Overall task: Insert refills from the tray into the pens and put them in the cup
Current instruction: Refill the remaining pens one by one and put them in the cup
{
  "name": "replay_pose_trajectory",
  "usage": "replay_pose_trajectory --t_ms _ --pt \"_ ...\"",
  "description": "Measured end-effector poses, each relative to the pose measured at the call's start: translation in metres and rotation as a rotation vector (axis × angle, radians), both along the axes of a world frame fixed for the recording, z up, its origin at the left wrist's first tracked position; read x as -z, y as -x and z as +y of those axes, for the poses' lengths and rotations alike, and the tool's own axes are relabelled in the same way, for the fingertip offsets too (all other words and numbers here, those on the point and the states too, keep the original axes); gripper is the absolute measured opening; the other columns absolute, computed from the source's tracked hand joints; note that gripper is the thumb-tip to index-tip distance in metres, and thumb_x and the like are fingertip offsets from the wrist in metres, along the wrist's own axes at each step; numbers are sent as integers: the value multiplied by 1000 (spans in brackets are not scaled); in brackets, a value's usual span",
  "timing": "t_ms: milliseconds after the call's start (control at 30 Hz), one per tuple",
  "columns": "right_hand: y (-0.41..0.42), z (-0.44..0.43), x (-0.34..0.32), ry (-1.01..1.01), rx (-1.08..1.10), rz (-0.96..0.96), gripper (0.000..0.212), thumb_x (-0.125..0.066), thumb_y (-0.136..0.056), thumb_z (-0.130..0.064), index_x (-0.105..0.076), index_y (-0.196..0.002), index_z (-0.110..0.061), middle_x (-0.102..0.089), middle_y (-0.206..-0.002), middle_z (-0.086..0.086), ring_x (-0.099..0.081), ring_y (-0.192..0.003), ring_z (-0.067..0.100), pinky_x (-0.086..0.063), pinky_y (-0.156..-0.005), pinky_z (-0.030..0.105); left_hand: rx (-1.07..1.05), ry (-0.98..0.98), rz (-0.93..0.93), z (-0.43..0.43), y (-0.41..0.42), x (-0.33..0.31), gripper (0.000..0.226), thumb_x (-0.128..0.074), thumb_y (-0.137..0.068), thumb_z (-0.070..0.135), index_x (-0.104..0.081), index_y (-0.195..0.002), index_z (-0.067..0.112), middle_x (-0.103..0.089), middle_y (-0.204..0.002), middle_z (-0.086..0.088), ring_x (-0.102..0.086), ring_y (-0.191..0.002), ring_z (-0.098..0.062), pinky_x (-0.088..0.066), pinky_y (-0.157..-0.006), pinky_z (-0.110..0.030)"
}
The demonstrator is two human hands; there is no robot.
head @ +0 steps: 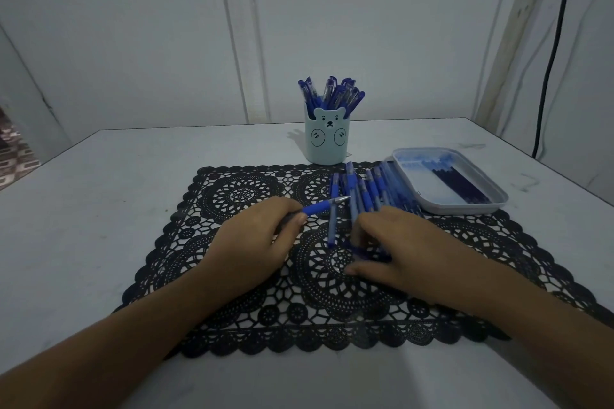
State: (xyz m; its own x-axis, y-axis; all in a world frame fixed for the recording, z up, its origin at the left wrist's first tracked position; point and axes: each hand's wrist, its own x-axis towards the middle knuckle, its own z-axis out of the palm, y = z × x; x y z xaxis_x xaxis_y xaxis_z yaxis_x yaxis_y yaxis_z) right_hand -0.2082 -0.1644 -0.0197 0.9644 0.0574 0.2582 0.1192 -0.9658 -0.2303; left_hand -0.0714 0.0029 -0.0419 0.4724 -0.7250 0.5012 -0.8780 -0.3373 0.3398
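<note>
A: Blue plastic nearly everywhere. What does the head view give for hands?
B: Two. The left hand (pixel 255 236) has its fingers curled round one held pen (pixel 327 205). Its blue sleeve and metal tip stick out past the fingers, pointing off to the right.
A: And the other?
B: The right hand (pixel 398 249) lies just right of that grip, fingers bent down onto the near ends of the loose pens (pixel 365 189). A small dark blue piece (pixel 365 252) shows beneath its fingers; whether they pinch it, I cannot tell.
A: Count the loose pens.
B: Roughly eight, overlapping in one heap beyond and right of the grip, so no exact figure. One single barrel (pixel 331 229) lies a little apart from the heap, passing under the held pen's tip.
A: The cup?
B: One pale blue cup (pixel 327 143) with a bear face stands upright beyond the grip, just past the mat's far edge. About ten capped pens (pixel 332 96) stand in it, bunched too tightly for a sure count.
A: Tray?
B: One tray (pixel 465 209), well right of the grip and right beside the heap. Dark refills (pixel 461 184) lie in it side by side, perhaps five; they blur together.
A: Underneath?
B: One black lace mat (pixel 239 191) on one white table (pixel 99 209). Both hands are over the mat.
</note>
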Motion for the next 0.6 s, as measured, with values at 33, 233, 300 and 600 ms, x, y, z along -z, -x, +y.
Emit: replay_pose_trajectory --t_ms 33,233,300,600 --pt "0 0 -2 -43 2 -8 28 -51 -80 -55 -48 -88 -28 -49 -84 -17 -45 -78 2 -39 -68 14 3 1 -2 0 0 0 24 -36 -87 42 -55 -94 30 -51 -70 16 -49 -75 -3 -30 -53 -14" --pt "-3 -8 -5 -441 153 -253 17 -44 -87 -41 -53 -77 -30 -56 -64 -9 -51 -61 1 -40 -57 11 24 24 -85 0 2 0 27 -37 -89 42 -57 -96 26 -46 -69 22 -48 -75 5 -35 -63 -6" --pt "-3 -7 -7 -553 169 -240 19 -42 -87 -45 -53 -77 -33 -55 -63 -8 -49 -56 0 -39 -55 10 53 23 -157 1 4 -1 28 -37 -89 40 -58 -97 23 -43 -68 24 -45 -69 6 -33 -64 0" --pt "-6 -4 -4 -573 100 -47 32 -45 -81 -48 -59 -61 -28 -54 -51 -10 -43 -46 3 -36 -48 16 205 21 -319 2 5 0 28 -44 -93 30 -65 -102 13 -59 -73 7 -51 -60 -5 -42 -51 -19"
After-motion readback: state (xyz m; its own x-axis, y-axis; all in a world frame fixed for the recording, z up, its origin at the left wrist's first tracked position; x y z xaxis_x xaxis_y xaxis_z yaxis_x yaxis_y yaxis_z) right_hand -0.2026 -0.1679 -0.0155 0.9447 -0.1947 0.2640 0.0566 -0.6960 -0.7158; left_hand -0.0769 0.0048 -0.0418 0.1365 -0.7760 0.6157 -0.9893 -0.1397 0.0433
